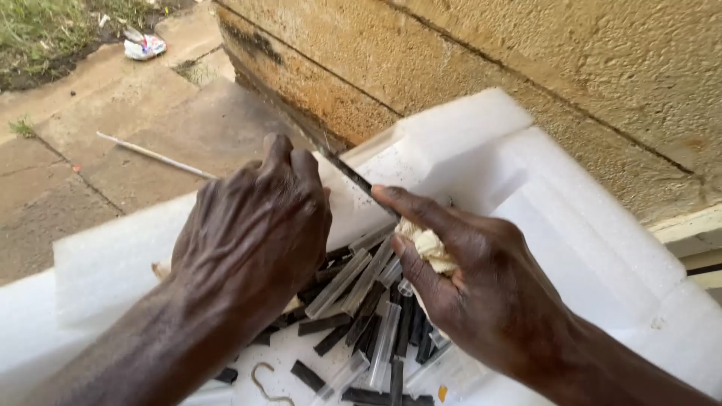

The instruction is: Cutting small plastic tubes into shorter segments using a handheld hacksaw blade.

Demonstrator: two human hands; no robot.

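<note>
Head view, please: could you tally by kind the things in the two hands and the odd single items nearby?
Thin dark blade in left hand: 1
Pale cloth in right hand: 1
Metal hook: 1
White stick: 1
Total: 4
Black strips and clear tubes: heaped, not countable.

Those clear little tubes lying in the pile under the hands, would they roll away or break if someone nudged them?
The clear tubes look round and slim, so they would probably roll on the white foam sheet. They seem thin-walled, likely light. Black strips lying among them may check the rolling.
</note>
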